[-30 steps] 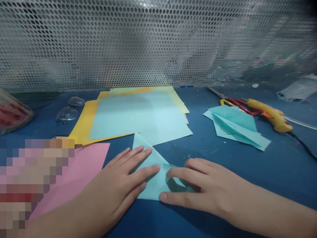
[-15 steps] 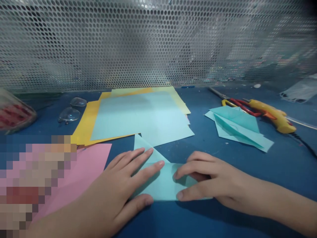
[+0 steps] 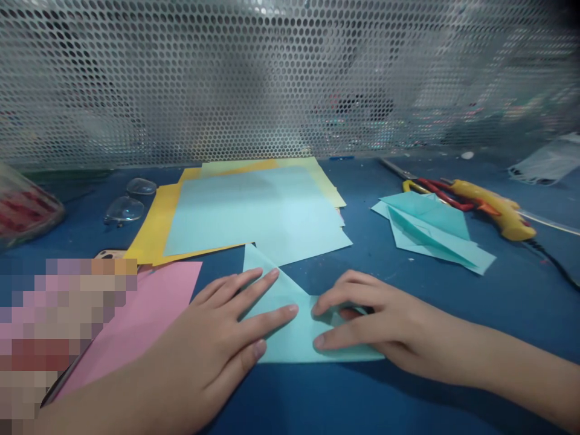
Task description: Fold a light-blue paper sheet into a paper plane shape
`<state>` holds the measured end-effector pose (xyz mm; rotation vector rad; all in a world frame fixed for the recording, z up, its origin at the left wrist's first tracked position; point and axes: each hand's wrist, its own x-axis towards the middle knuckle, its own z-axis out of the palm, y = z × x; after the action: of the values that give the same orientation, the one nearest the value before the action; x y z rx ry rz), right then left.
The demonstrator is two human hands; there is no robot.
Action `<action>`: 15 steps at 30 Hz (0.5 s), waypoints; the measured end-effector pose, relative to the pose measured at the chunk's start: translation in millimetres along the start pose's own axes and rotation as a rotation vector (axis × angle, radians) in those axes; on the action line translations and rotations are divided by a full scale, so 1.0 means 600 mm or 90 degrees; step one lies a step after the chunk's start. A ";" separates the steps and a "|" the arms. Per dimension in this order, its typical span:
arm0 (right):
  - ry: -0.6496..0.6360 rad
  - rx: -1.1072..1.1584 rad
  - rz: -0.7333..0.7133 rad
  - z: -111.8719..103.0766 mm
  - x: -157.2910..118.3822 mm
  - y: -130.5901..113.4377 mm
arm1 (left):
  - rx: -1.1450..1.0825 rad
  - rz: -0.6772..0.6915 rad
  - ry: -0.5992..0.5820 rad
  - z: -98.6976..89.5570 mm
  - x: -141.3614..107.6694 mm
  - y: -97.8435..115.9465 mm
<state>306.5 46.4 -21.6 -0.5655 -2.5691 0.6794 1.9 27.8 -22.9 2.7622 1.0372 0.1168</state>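
Note:
A light turquoise sheet of paper, folded with a pointed corner at its far left, lies flat on the table in front of me. My left hand rests on its left part, fingers stretched out and spread, palm down. On the paper's right part, my right hand touches it with the tips of a bent index finger and the thumb, which stand apart. The remaining right fingers curl above the sheet, and that hand covers the paper's right end.
Behind lies a stack of light blue and yellow sheets. A folded turquoise paper piece, scissors and a yellow glue gun are at right. Glasses and pink paper lie left. A perforated metal panel stands behind.
My right thumb has moved from the paper's near edge up toward the index finger. My left thumb has drawn in closer to the other fingers. The view has shifted slightly.

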 end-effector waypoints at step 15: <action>-0.074 0.156 0.175 -0.023 -0.015 0.017 | 0.058 0.045 0.031 0.002 -0.006 -0.002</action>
<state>323.5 55.4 -18.4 -0.8236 -2.4836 1.1323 -1.3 26.4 -24.4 2.8924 0.9803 0.1513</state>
